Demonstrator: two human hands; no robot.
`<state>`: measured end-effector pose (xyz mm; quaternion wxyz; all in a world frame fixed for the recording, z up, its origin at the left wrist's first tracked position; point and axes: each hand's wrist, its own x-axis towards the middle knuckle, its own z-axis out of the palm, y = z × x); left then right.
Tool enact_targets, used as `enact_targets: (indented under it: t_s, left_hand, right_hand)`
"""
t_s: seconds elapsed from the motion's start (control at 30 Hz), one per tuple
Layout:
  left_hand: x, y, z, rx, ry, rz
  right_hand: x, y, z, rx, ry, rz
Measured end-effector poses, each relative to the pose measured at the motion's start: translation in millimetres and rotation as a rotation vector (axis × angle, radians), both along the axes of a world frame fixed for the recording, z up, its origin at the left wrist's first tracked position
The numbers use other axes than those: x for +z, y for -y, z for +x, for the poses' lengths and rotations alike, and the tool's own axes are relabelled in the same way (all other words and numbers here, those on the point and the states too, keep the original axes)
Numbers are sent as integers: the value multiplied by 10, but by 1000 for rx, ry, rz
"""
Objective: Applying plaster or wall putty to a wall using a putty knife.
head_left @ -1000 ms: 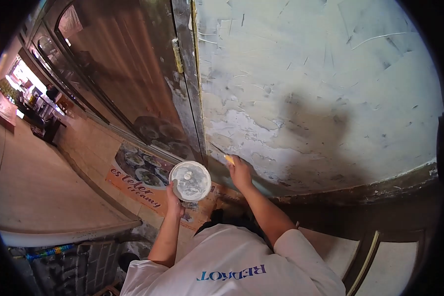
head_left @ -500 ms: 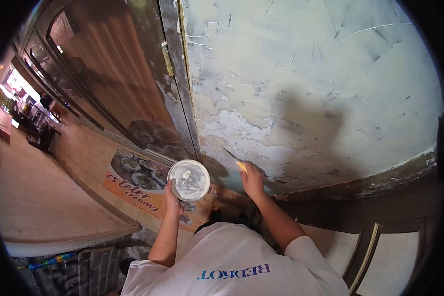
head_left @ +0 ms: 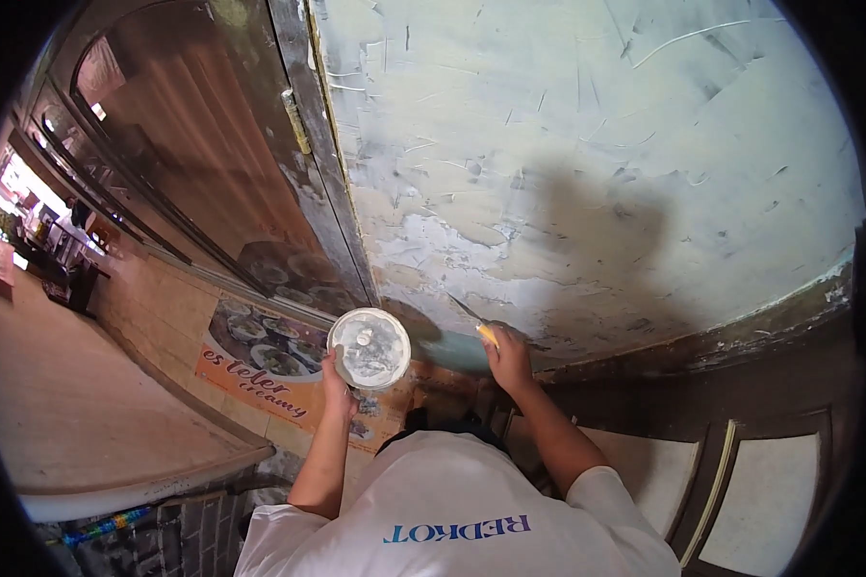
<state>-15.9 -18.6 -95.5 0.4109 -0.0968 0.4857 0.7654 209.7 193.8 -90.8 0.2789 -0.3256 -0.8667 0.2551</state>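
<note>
My left hand [head_left: 337, 388] grips a round white container [head_left: 368, 370] by its side, thumb at the rim. Greyish-white putty and a small pale lump show on its round face; I cannot tell how deep it is. In my right hand [head_left: 511, 360] is a putty knife [head_left: 488, 334] with a yellow handle and a thin dark blade, angled up and left. Its blade is at the lower part of the patchy whitish wall [head_left: 587, 125]; whether the tip touches cannot be made out. Rough, flaky filler patches [head_left: 443, 245] lie just above the blade.
Left of the wall stands a dark door frame [head_left: 332, 207] with a hinge [head_left: 296, 122] and glass panes behind. An orange printed mat [head_left: 260, 385] lies on the tiled floor. A curved pale panel [head_left: 115, 404] is at left; dark panelled woodwork [head_left: 760, 500] is at lower right.
My right hand has moved a little right and down with the putty knife, along the wall. The view has shifted slightly right. My left hand still holds the container in about the same place.
</note>
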Motion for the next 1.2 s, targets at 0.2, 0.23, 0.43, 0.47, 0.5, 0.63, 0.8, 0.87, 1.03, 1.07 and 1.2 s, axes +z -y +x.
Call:
enact_targets:
  t_s: [0.2, 0.23, 0.43, 0.47, 0.5, 0.63, 0.8, 0.87, 1.03, 1.07, 1.2]
  left_hand:
    - [17, -34, 63, -27, 2, -13]
    - [-3, -37, 63, -24, -10, -11]
    - [0, 39, 35, 3, 1, 7]
    - [-7, 50, 33, 9, -3, 10]
    - [30, 22, 49, 2, -5, -3]
    - [43, -25, 64, -36, 4, -19]
    - [53, -89, 76, -12, -2, -17]
    - [75, -112, 88, -15, 7, -10]
    - [31, -98, 108, -44, 33, 8]
    - [30, -114, 121, -46, 32, 10]
    - [140, -139, 165, -50, 16, 33]
  right_hand:
    - [30, 53, -418, 94, 99, -63]
    - [16, 17, -422, 29, 77, -56]
    - [-50, 36, 122, -25, 97, -38]
    - [-75, 35, 105, -22, 98, -38]
    - [-50, 55, 71, 27, 72, -46]
    - [69, 41, -275, 17, 65, -29]
    - [69, -14, 33, -72, 33, 2]
    - [-20, -28, 148, -70, 45, -32]
    - [231, 6, -177, -1, 80, -16]
    - [221, -18, -162, -3, 80, -14]
    - [97, -30, 104, -101, 31, -61]
